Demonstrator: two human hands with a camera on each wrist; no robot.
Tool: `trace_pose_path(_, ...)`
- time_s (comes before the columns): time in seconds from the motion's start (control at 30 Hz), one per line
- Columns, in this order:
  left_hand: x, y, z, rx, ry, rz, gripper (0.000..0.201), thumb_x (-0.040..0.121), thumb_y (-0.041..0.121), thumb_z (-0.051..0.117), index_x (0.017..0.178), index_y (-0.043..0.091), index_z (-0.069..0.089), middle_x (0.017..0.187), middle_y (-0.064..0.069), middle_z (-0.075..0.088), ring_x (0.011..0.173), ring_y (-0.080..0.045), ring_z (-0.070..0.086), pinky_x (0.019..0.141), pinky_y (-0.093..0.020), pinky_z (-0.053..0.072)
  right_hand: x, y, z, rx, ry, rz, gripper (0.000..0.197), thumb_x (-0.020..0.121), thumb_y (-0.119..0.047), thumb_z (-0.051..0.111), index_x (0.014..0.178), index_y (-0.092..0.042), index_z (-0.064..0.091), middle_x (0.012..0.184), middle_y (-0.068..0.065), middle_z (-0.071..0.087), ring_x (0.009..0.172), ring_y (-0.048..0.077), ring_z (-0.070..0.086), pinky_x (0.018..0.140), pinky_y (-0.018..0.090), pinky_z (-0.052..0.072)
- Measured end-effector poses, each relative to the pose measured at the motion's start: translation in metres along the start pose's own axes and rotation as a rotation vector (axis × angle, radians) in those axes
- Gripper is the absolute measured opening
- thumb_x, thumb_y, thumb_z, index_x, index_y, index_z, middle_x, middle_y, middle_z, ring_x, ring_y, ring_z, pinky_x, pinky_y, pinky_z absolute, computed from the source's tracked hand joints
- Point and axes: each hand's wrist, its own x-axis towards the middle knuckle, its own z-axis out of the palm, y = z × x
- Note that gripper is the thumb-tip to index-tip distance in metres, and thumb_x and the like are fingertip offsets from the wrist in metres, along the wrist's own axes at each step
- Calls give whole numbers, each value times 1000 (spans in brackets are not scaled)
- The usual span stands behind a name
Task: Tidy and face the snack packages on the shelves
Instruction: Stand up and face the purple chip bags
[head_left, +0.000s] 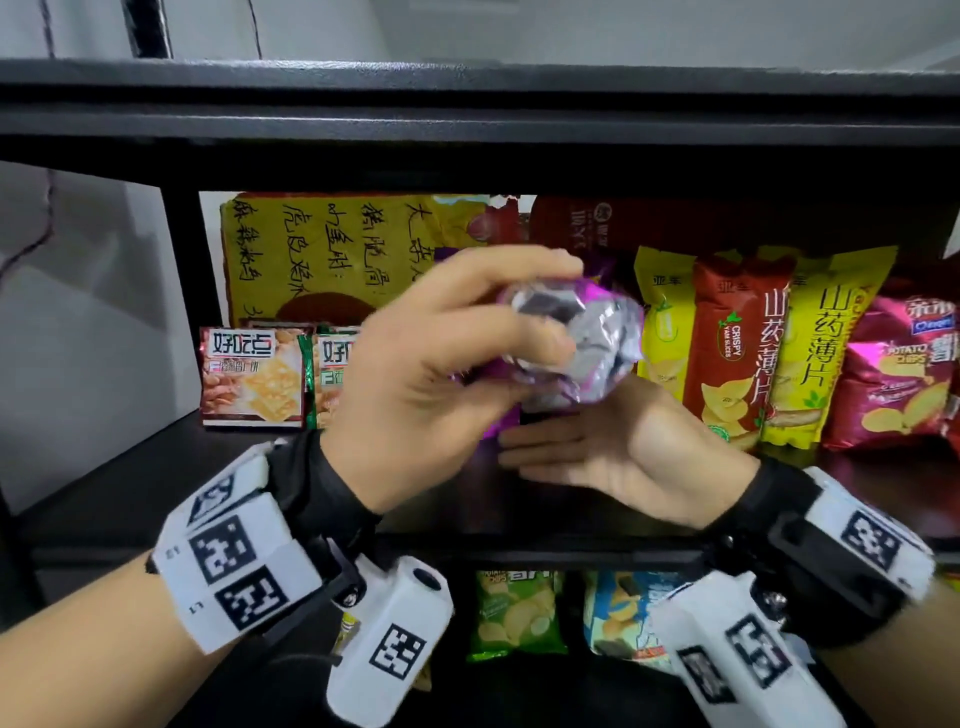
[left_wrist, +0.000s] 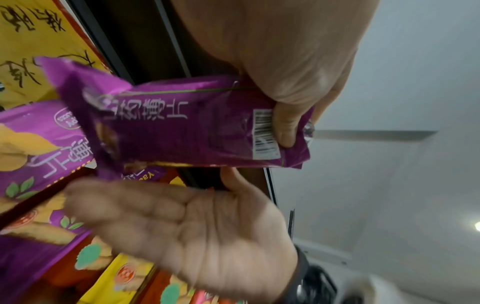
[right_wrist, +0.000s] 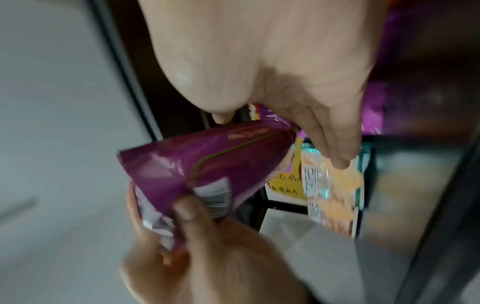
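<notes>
A purple yam-slice bag (head_left: 571, 343) is held in front of the middle shelf, its silver crimped bottom end toward me. My left hand (head_left: 498, 332) grips that end from above; in the left wrist view the thumb (left_wrist: 285, 127) presses beside the barcode on the bag (left_wrist: 182, 127). My right hand (head_left: 571, 457) lies open, palm up, just below the bag, and looks apart from it. The right wrist view shows its straight fingers (right_wrist: 332, 139) over the bag (right_wrist: 207, 164). A second purple bag (left_wrist: 31, 156) lies behind on the shelf.
Yellow and red yam-slice bags (head_left: 737, 343) and a pink potato chips bag (head_left: 893, 374) stand to the right. Cracker boxes (head_left: 252, 376) stand at the left, before a yellow handwritten cardboard (head_left: 311, 249). The upper shelf board (head_left: 467, 119) hangs overhead. Green and blue bags (head_left: 514, 613) sit below.
</notes>
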Motion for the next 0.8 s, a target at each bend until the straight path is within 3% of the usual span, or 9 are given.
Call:
trace_pose_path(0.1,-11,3,15,-81,-197,54,14,81,-10,68,78,-2,78,125,-15,62,123,-31,60,108,-47,46,-4,-13,7,391,-169,121,69,103,-50,29,83,-1,73,79,24,73,71,26,74,68,28,61)
trace_pose_path(0.17,-17,5,19,-149,-375,54,26,76,-19,65,84,0,80,132,-16,60,134,-28,52,118,-47,34,-4,-18,9,420,-314,88,51,98,-48,49,75,-9,74,72,10,72,71,22,71,70,30,57)
trace_pose_path(0.27,-19,5,11,-258,-532,-55,60,65,-24,55,114,5,75,137,-10,61,141,-22,45,118,-42,33,-1,-9,-3,292,-271,50,20,78,-35,75,78,-15,79,76,4,73,79,18,70,78,28,56)
trace_pose_path(0.37,-21,-3,0,-315,-385,-249,57,68,-20,48,113,3,72,120,-8,71,124,-22,60,108,-39,44,8,0,-16,337,-131,60,33,80,-35,69,96,-8,78,92,14,73,86,27,71,90,42,55)
trace_pose_path(0.43,-23,-11,-4,-271,-242,-365,47,70,-16,48,103,5,75,108,-7,74,112,-21,65,101,-39,49,12,3,-24,309,-127,28,38,74,-38,78,96,-7,80,95,16,75,85,30,73,82,46,60)
trace_pose_path(0.5,-25,-15,-3,-210,-164,-468,42,73,-9,49,101,11,74,106,-4,72,107,-19,65,98,-37,50,12,5,-30,319,-191,32,56,65,-39,89,105,-3,77,105,18,74,90,31,74,76,44,61)
trace_pose_path(0.6,-27,-13,2,-281,-115,-603,44,77,0,48,110,21,68,106,2,69,102,-11,65,92,-23,51,14,9,-31,339,-250,4,60,74,-40,83,117,0,70,115,18,71,96,32,72,77,43,60)
trace_pose_path(0.67,-30,-13,5,-350,-113,-673,45,77,2,48,115,21,66,106,2,72,101,-7,68,90,-17,49,16,10,-30,336,-179,-17,58,78,-39,75,122,-1,68,110,19,72,90,32,73,73,42,61)
trace_pose_path(0.8,-33,-17,9,-509,-105,-854,44,74,3,51,113,16,66,108,1,75,102,-7,69,96,-22,51,17,13,-21,67,3,-264,49,80,-22,69,128,-15,60,102,12,76,80,23,75,64,31,59)
